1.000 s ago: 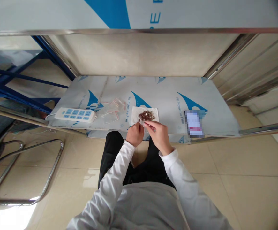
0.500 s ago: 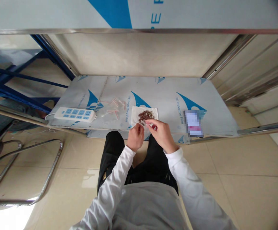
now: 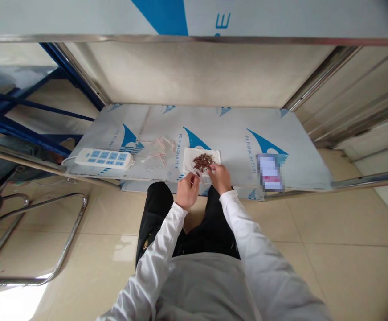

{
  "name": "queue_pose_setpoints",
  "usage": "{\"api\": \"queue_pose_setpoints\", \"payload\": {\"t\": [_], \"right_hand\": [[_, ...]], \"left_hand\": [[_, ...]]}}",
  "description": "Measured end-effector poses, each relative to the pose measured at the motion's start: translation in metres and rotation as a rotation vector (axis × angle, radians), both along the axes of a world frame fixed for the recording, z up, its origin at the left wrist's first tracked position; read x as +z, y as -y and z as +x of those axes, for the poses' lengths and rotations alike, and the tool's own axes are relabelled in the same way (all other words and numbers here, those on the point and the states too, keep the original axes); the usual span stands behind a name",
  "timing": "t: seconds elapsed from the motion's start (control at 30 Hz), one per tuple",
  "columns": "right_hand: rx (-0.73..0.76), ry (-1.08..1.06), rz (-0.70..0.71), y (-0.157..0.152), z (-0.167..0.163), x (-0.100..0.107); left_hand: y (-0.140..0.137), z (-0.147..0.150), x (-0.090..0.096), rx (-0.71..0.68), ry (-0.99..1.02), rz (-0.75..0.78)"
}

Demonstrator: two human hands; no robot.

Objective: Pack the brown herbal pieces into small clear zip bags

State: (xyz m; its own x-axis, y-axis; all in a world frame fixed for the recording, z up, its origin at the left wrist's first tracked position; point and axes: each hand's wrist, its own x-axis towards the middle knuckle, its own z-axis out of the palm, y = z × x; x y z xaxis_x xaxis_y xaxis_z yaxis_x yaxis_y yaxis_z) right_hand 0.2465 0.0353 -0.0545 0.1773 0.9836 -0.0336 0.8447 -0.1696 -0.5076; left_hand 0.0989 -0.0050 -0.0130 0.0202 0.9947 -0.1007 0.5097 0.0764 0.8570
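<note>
A heap of small reddish-brown metal pieces (image 3: 203, 162), which look like screws, lies on a white cloth or paper sheet (image 3: 187, 156) near the shelf's front edge. My left hand (image 3: 187, 191) is closed in a pinch just in front of the sheet, on what looks like a small clear plastic bag (image 3: 202, 180). At the right side of the heap, my right hand (image 3: 221, 179) has its fingertips drawn together among the pieces. What lies between those fingertips is too small to make out. Several clear bags with red strips (image 3: 160, 156) lie to the left of the sheet.
A white power strip (image 3: 107, 159) rests at the left of the film-covered shelf (image 3: 234, 129). To the right lies a blurred-out phone-like object (image 3: 270, 173). An upper shelf edge (image 3: 194, 39) crosses in front, and a metal chair frame (image 3: 63, 249) stands at lower left.
My right hand has moved away from my left hand, forward and down to the right side of the heap. My left hand has stayed nearly in place.
</note>
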Motion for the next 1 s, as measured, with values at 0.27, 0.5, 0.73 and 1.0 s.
{"api": "queue_pose_setpoints", "payload": {"t": [0.27,0.5,0.73,1.0], "right_hand": [[-0.032,0.113,-0.057,-0.004,-0.012,-0.004],[-0.027,0.115,-0.022,-0.004,-0.008,-0.001],[0.013,0.05,0.087,0.008,-0.006,0.028],[0.421,0.055,0.039,0.029,-0.001,0.098]], "left_hand": [[-0.002,-0.001,-0.002,-0.013,-0.022,-0.016],[-0.008,0.0,-0.005,-0.035,-0.091,-0.021],[-0.015,0.003,-0.006,-0.037,-0.127,-0.005],[-0.006,0.007,0.005,-0.106,-0.178,0.074]]}}
